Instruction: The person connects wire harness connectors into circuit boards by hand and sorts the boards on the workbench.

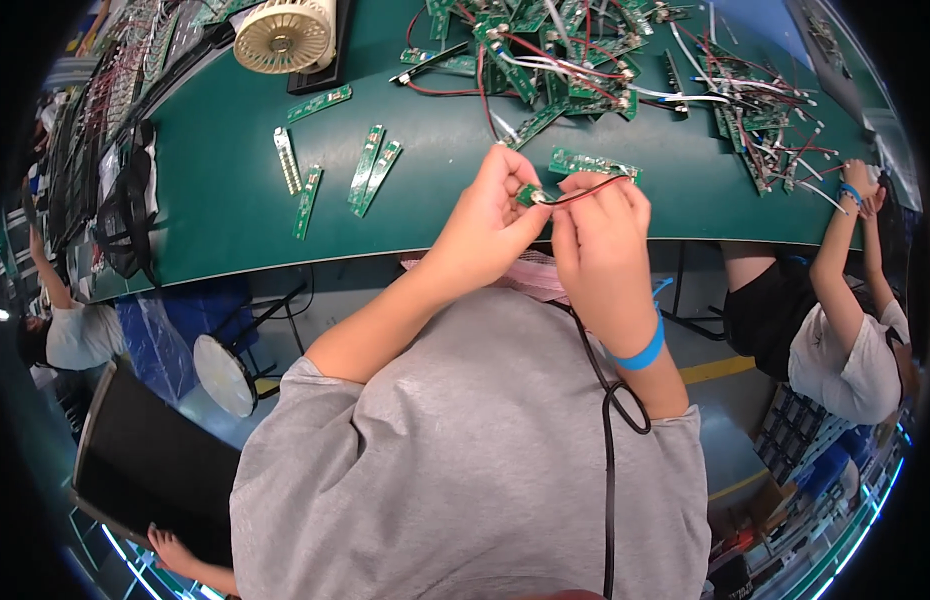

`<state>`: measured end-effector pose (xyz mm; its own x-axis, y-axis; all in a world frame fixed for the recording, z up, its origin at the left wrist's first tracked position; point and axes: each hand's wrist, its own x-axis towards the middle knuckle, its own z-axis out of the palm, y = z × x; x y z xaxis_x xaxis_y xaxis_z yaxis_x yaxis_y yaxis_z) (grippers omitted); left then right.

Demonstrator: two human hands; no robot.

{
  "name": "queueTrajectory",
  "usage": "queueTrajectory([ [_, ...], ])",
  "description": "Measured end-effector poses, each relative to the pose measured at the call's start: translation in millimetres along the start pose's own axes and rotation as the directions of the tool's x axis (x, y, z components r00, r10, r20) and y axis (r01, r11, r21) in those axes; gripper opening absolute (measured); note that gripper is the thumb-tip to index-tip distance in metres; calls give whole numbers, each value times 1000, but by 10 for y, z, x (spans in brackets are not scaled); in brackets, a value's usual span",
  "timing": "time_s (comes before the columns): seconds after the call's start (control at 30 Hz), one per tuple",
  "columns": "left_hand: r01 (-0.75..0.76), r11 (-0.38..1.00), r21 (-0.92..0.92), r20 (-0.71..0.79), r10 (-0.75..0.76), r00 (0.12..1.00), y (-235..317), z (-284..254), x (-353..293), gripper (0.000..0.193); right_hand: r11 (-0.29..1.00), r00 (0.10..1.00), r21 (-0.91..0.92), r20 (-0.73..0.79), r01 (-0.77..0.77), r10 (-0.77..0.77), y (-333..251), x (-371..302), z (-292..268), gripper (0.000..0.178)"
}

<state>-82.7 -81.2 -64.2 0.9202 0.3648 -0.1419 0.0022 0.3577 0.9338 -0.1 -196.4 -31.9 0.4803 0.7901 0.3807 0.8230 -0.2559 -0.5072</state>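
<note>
Near the table's front edge, my left hand point(490, 218) pinches a small green circuit board point(528, 194), most of it hidden by the fingers. My right hand point(607, 235), with a blue band round its wrist, is closed close beside it. A red and black wire point(588, 193) runs from a pale connector point(542, 198) at the board's end across the right fingers. Whether the connector is fully seated cannot be made out. Just beyond the right hand lies another green circuit strip point(595, 163).
Ahead is a tangled heap of wired circuit boards point(555, 55), with another pile point(760, 125) to the right. Loose green strips point(367, 165) lie left on the green table point(225, 215). A cream fan point(283, 40) stands behind them. A co-worker's hands point(860, 185) are at the right edge.
</note>
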Motion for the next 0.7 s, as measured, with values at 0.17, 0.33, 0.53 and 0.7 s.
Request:
queueTrajectory([
  [0.17, -7, 1000, -16, 10, 7, 1000, 176, 15, 42, 24, 995, 994, 101, -106, 18, -7, -29, 45, -124, 11],
  [0.33, -210, 977, 36, 61, 207, 976, 586, -77, 302, 28, 975, 935, 201, -355, 97, -20, 66, -37, -417, 15],
  [0.53, -584, 559, 589, 81, 678, 731, 1141, -389, 1305, 35, 951, 900, 303, -394, -64, 186, 306, -75, -486, 17],
  [0.7, -38, -88, 995, 90, 713, 695, 1018, -624, 1716, 53, 853, 905, 504, -286, -138, 315, 592, 115, -417, 23],
])
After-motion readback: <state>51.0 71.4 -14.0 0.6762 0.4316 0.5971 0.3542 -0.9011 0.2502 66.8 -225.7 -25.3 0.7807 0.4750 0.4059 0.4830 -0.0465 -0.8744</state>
